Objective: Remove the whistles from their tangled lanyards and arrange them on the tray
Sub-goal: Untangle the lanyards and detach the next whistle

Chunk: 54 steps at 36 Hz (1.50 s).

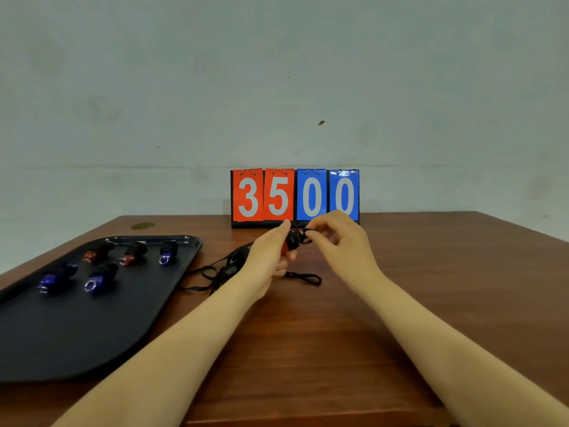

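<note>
My left hand (pixel 267 260) grips a red and black whistle (pixel 289 244) above the table, just right of the tray. My right hand (pixel 337 241) pinches the black lanyard (pixel 303 277) where it joins the whistle's end. More black cord lies in a tangle (pixel 215 274) on the table under my left hand. The black tray (pixel 80 328) at the left carries several whistles: two red ones (pixel 92 254) (pixel 131 257) and a blue one (pixel 167 252) in the far row, two blue ones (pixel 55 280) (pixel 100 278) nearer me.
A flip scoreboard (pixel 295 195) reading 3500 stands at the back of the brown wooden table (pixel 308 349), right behind my hands, against a pale wall. The table's edges run along the left and right sides of the view.
</note>
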Available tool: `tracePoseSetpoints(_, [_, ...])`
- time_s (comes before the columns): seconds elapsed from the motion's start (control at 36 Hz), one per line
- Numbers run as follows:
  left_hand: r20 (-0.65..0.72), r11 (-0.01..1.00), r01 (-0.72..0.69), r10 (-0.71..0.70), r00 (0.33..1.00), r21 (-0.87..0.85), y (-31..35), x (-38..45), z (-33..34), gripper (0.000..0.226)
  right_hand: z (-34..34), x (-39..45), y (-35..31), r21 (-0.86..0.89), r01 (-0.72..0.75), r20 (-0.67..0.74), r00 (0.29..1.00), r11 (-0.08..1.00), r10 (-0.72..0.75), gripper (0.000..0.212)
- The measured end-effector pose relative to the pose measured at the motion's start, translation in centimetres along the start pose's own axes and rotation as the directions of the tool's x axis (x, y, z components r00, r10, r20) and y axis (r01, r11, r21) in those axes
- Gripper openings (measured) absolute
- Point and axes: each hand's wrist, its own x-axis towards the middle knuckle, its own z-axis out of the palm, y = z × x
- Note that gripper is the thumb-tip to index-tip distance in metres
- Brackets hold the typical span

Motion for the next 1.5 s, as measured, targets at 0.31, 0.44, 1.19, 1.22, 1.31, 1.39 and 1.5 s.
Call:
tracePoseSetpoints(0.31, [-0.035, 0.998, 0.042, -0.04, 0.999, 0.048, -0.1, -0.2, 0.6, 0.042, -0.2, 0.2, -0.3, 0.272, -0.275, 0.136, 0.96, 0.922, 0.246, 0.013])
tracePoseSetpoints(0.44, [0.038, 0.998, 0.022, -0.02, 0.999, -0.06, 0.0, -0.4, 0.6, 0.028, -0.1, 0.2, 0.0, 0.433, -0.417, 0.202, 0.909, 0.799, 0.365, 0.01])
tracePoseSetpoints(1.19, [-0.059, 0.863, -0.045, 0.086, 0.995, 0.504, -0.2, 0.0, 1.0, 0.046, 0.4, 0.3, 0.3, 0.22, -0.453, 0.168, 0.89, 0.864, 0.424, 0.011])
tracePoseSetpoints(1.22, [-0.067, 0.885, -0.021, 0.059, 0.996, 0.465, -0.4, 0.1, 1.0, 0.047, 0.4, 0.3, 0.3, 0.227, -0.479, 0.177, 0.877, 0.848, 0.447, 0.012])
tracePoseSetpoints(1.31, [-0.119, 0.95, 0.071, -0.036, 0.992, 0.303, -0.8, 0.6, 0.9, 0.049, 0.2, 0.3, 0.4, 0.301, -0.562, 0.246, 0.827, 0.771, 0.506, 0.013])
tracePoseSetpoints(1.39, [-0.094, 0.992, 0.11, -0.104, 0.99, 0.06, -1.1, 0.9, 0.7, 0.046, -0.1, 0.2, 0.3, 0.369, -0.588, 0.309, 0.808, 0.72, 0.502, 0.016])
tracePoseSetpoints(1.5, [0.046, 0.959, 0.128, -0.12, 0.992, -0.252, -1.1, 0.3, 0.5, 0.038, -0.2, 0.4, -0.1, 0.405, -0.548, 0.309, 0.836, 0.732, 0.454, 0.015])
